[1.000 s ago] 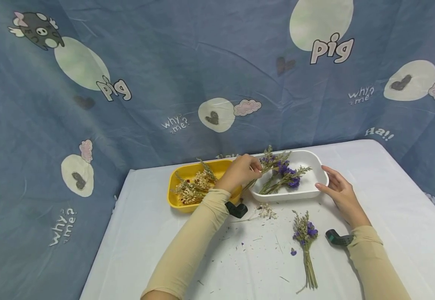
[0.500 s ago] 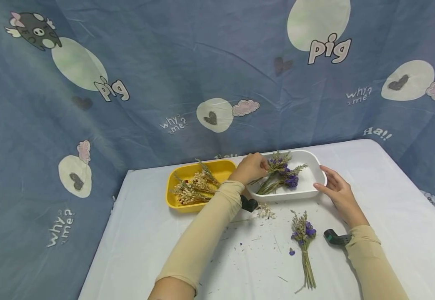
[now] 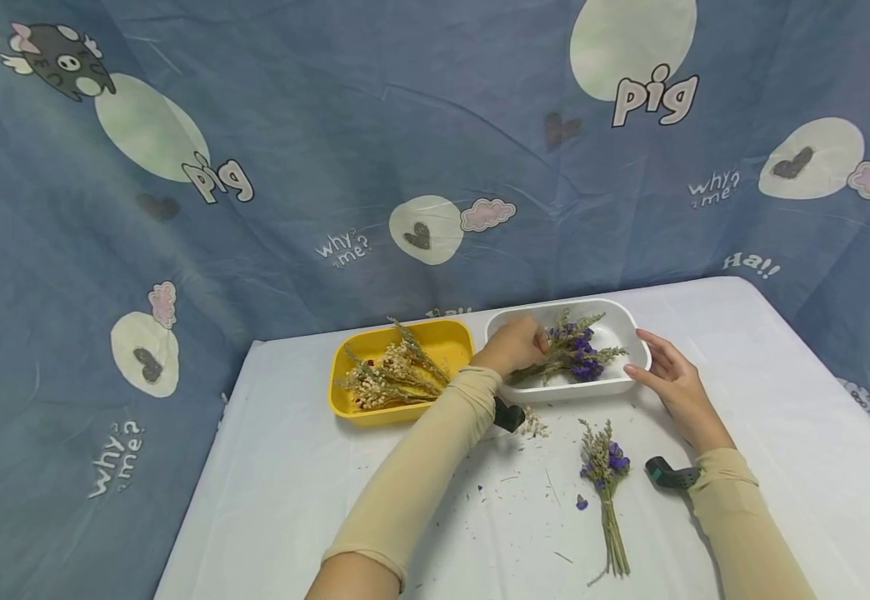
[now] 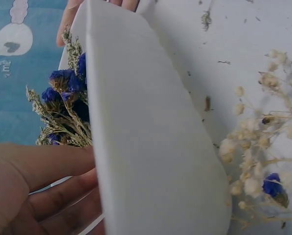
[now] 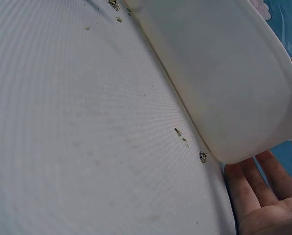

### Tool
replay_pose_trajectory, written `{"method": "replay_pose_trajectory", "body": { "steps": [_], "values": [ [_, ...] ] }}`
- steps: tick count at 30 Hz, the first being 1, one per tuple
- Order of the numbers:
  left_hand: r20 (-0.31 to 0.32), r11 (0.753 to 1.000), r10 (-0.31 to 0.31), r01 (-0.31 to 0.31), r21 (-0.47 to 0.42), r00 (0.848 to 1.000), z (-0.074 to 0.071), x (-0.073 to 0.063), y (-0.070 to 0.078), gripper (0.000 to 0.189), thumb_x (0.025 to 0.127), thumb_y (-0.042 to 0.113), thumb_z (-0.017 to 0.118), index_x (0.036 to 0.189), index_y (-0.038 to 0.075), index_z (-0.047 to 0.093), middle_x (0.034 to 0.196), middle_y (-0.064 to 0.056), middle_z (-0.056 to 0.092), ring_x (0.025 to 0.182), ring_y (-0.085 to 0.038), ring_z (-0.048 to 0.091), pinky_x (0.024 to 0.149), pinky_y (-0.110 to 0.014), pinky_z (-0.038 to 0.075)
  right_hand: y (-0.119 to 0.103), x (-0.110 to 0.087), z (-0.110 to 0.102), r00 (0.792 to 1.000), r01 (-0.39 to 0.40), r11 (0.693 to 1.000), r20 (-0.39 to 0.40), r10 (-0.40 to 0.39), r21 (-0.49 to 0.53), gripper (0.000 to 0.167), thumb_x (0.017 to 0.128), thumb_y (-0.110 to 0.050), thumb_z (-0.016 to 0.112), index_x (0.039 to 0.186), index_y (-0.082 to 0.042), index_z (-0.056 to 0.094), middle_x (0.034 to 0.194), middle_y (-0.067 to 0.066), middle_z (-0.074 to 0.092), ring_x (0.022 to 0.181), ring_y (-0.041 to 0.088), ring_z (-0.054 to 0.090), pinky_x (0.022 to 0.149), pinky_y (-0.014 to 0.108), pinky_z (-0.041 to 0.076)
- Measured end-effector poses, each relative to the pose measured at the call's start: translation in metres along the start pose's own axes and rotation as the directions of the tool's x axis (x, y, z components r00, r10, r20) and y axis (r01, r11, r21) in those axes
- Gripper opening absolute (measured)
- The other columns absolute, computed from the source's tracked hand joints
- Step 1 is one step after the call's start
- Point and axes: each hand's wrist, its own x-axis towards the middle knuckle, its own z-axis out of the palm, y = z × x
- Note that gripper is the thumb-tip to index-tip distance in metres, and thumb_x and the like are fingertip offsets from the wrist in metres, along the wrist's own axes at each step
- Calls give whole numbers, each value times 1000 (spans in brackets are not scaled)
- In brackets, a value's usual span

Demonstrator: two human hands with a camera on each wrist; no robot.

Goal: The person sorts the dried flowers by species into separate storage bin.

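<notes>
My left hand [image 3: 517,343] reaches into the white tray [image 3: 622,385], its curled fingers holding purple dried flowers by the stems. In the left wrist view, the tray's side wall hides the fingertips and lower stems, while the purple flower heads [image 4: 62,88] show beyond the thumb. More purple flowers [image 3: 588,367] lie in the tray beside the held ones. At the tray's right end, my right hand [image 3: 678,387] grips the corner, thumb at the front and fingers along the end wall. The right wrist view shows those fingers [image 5: 243,191] against the tray's outside.
Left of the white tray stands a yellow tray [image 3: 341,404] with cream dried flowers [image 3: 386,379]. A tied bunch of purple dried flowers [image 3: 609,492] lies on the white tablecloth [image 3: 277,467]. A loose cream sprig [image 4: 253,147] and plant crumbs lie before the trays.
My left hand has moved right and lowered the purple dried flowers from the white tray's left edge into it, among the others. My right hand has stayed at the tray's end.
</notes>
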Motion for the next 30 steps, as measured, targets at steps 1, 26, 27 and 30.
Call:
{"method": "replay_pose_trajectory", "body": {
  "steps": [1, 26, 27, 30],
  "values": [
    [4, 1000, 0, 0, 0, 1000, 1, 0, 0, 4, 89, 8, 78, 90, 12, 76, 96, -1, 76, 77, -12, 57, 71, -22, 48, 0, 0, 0, 1000, 1, 1000, 0, -1, 0, 75, 100, -25, 70, 164, -25, 30, 172, 18, 21, 158, 37, 25, 113, 10, 41],
    [-61, 1000, -29, 29, 6, 998, -1, -1, -12, 9, 91, 15, 81, 94, 9, 74, 98, -4, 74, 87, -17, 65, 78, -29, 56, -1, -2, -1, 1000, -11, 1000, 0, 11, 18, 75, 100, -23, 70, 164, -27, 30, 173, 16, 20, 158, 34, 26, 110, 9, 42],
    [-77, 999, -36, 39, 29, 996, 0, -1, -12, 7, 92, 14, 79, 94, 10, 74, 99, -4, 74, 86, -17, 64, 79, -30, 56, -1, -2, -1, 1000, -9, 1000, 1, 9, 16, 75, 100, -23, 70, 164, -27, 30, 172, 16, 20, 158, 34, 26, 111, 9, 42],
    [-121, 994, -54, 64, 84, 991, 1, -1, -14, 4, 96, 9, 73, 92, 11, 73, 98, -3, 74, 83, -16, 62, 81, -32, 55, -2, -2, 0, 1000, -2, 1000, 0, 2, 16, 75, 100, -23, 70, 164, -25, 30, 172, 17, 20, 158, 34, 26, 111, 9, 41]
  ]
}}
